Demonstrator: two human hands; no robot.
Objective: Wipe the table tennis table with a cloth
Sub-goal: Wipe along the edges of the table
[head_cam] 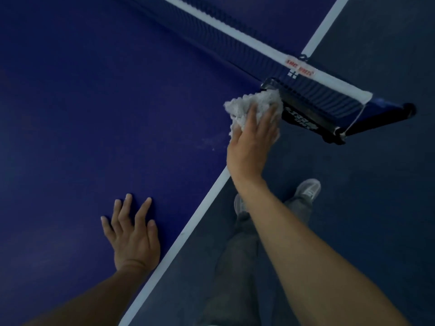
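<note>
The left hand [133, 234] lies flat on the blue desk [94, 102], its fingers spread and straight, just inside the white edge line [188, 229]. To the right, the right hand [253, 147] presses straight fingers down on a crumpled white cloth [247, 107] at the desk's edge, the cloth touching the black clamp [313, 118] at the net's [235, 37] end. 2 grey shoes [308, 189] stand on the dark floor [376, 220] beside the desk.
</note>
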